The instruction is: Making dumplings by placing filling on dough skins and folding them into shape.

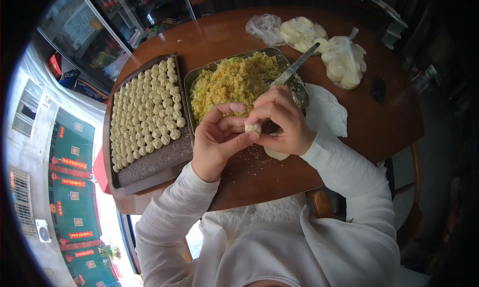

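A small pleated dumpling (253, 128) of pale dough sits between the fingertips of both hands. My left hand (220, 137) holds it from the left, with the thumb under its front. My right hand (285, 118) pinches its top and right side with thumb and forefinger. Just beyond is a metal tray (305, 96) heaped with crumbly yellow-green filling (232, 81). A flat metal spatula or blade (297, 64) leans out of that tray, its lower end hidden behind my right hand. Under the right wrist lies a round dough wrapper (277, 152), partly covered.
At left, a dark tray (149, 171) carries rows of finished-looking dumplings (146, 111). Plastic bags of dough wrappers (304, 32) (344, 62) rest at the far right of the wooden table (247, 186). A white cloth (325, 109) lies beside the filling tray.
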### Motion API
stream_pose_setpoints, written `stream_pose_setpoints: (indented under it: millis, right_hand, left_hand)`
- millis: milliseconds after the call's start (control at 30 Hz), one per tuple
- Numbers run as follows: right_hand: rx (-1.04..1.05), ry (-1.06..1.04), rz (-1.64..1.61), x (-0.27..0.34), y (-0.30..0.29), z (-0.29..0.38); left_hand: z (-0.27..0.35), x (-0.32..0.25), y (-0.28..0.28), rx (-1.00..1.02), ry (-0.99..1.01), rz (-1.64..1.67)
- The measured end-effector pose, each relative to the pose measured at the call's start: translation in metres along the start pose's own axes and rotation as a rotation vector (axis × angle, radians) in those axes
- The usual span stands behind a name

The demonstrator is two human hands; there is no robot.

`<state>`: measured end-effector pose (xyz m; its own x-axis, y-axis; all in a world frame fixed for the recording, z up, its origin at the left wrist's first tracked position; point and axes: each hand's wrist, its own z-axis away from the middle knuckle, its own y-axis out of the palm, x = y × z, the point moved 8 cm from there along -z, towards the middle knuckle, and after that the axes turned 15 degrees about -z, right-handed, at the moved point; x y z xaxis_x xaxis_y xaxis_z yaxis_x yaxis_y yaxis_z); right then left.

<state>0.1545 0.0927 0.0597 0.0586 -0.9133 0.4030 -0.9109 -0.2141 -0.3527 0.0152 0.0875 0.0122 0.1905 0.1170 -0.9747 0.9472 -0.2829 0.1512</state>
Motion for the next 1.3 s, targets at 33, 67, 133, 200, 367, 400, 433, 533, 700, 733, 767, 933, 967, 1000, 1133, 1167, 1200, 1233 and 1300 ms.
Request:
stream_pose_setpoints:
  millis: [33, 67, 133, 200, 367, 400, 433, 533, 700, 733, 767, 933, 967, 1000, 1133, 1167, 1200, 1233, 1300]
  right_hand:
    - [-0.004, 0.004, -0.003, -0.0004, -0.0001, 0.0]
    - [0.005, 0.014, 0.008, -0.0006, 0.0005, 0.0]
    - [0.022, 0.033, 0.027, -0.0006, 0.0019, -0.0003]
    - [0.044, -0.011, 0.072, 0.0026, 0.0023, -0.0007]
    - [0.008, -0.012, 0.036, 0.0013, 0.0011, 0.0004]
    - [0.001, -0.017, 0.038, 0.0016, 0.0006, 0.0002]
    - [-0.005, -0.022, 0.041, 0.0019, 0.0003, 0.0]
    - [-0.004, 0.014, 0.014, 0.0002, 0.0008, 0.0002]
    - [0.058, 0.007, 0.0, 0.0037, 0.0042, -0.0019]
    - [0.069, 0.015, -0.005, 0.0043, 0.005, -0.0024]
    - [0.078, 0.006, 0.002, 0.0049, 0.005, -0.0024]
    - [0.068, -0.028, 0.015, 0.0032, 0.004, 0.0007]
    - [0.063, -0.015, 0.014, 0.0019, 0.0032, 0.0015]
    - [0.059, -0.002, 0.011, 0.0006, 0.0024, 0.0026]
    - [0.026, 0.016, -0.014, -0.0018, 0.0016, 0.0025]
    - [0.029, 0.014, -0.005, -0.0007, 0.0021, 0.001]
    - [0.031, 0.013, 0.004, 0.0013, 0.0024, -0.0011]
    - [0.033, 0.011, 0.012, 0.0025, 0.0026, -0.0023]
    - [0.056, 0.007, 0.023, 0.0033, 0.0039, -0.0023]
  left_hand:
    - [-0.0001, 0.0004, -0.0006, -0.005, -0.003, 0.001]
    - [-0.0003, 0.0009, -0.0015, -0.009, -0.006, 0.003]
    - [0.0001, 0.0021, -0.0035, -0.019, -0.012, 0.006]
    - [0.0007, 0.0033, -0.0047, -0.025, -0.017, 0.012]
    - [0.0006, 0.0031, -0.003, 0.0, 0.001, 0.013]
    - [0.0008, 0.0028, -0.0027, 0.002, 0.001, 0.014]
    - [0.0009, 0.0023, -0.0021, 0.002, 0.0, 0.017]
    - [0.0005, 0.0016, -0.0001, 0.008, -0.006, 0.023]
    - [0.0007, 0.0039, -0.0028, 0.013, -0.034, 0.07]
    - [0.0007, 0.0033, -0.0034, 0.01, -0.033, 0.062]
    - [0.0007, 0.0024, -0.0038, 0.007, -0.032, 0.055]
    - [0.0001, 0.0024, 0.0009, 0.032, -0.011, 0.058]
    - [-0.0001, 0.0018, 0.0025, 0.037, -0.017, 0.048]
    - [0.0001, 0.0018, 0.0033, 0.041, -0.022, 0.037]
    - [0.0002, 0.0058, 0.0013, 0.022, -0.035, 0.031]
    - [0.0, 0.0066, 0.0005, 0.014, -0.033, 0.045]
    - [0.0, 0.007, -0.0002, 0.006, -0.033, 0.058]
    - [0.0, 0.0059, -0.0004, -0.001, -0.03, 0.054]
    - [-0.0003, 0.0028, -0.0004, -0.012, -0.024, 0.045]
